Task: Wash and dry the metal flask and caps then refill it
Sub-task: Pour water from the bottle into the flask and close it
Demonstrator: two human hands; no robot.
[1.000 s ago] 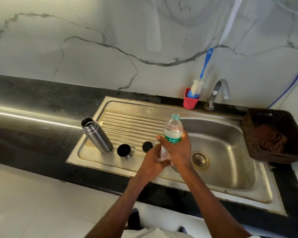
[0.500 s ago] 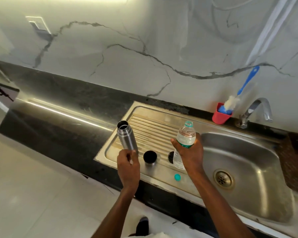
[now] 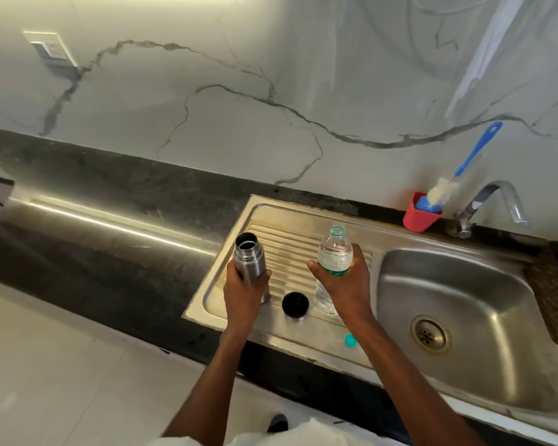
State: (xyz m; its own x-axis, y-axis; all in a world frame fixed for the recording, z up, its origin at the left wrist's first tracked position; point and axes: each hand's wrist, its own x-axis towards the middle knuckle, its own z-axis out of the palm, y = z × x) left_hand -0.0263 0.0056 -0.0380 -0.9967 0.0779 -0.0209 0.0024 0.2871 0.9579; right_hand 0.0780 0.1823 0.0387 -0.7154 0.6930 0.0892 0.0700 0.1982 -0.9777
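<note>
The left hand [image 3: 244, 289] was wrapped round the lower body of the flask [image 3: 250, 262], upright and uncapped, at the drainboard's [image 3: 290, 239] left edge, near the sink's raised rim. The right hand [image 3: 343, 281] gripped the water bottle [image 3: 334, 257], also open-mouthed, over the middle of the drainboard. Between the two hands a bare ribbed strip of drainboard lay open. One black cap [image 3: 295, 304] sat on the drainboard in front of that gap, just right of the flask; one teal bottle cap [image 3: 351, 340] lay on the sink's front rim, right of the right forearm. The basin [image 3: 458, 304], right of the drainboard, held only its drain [image 3: 429, 333]. Behind it stood one tap [image 3: 493, 204] and one red cup [image 3: 421, 215] with a blue-handled brush [image 3: 464, 165]. A dark counter [image 3: 110, 201] ran left of the sink, under a veined marble wall [image 3: 271, 75] with one switch plate [image 3: 49, 48].
</note>
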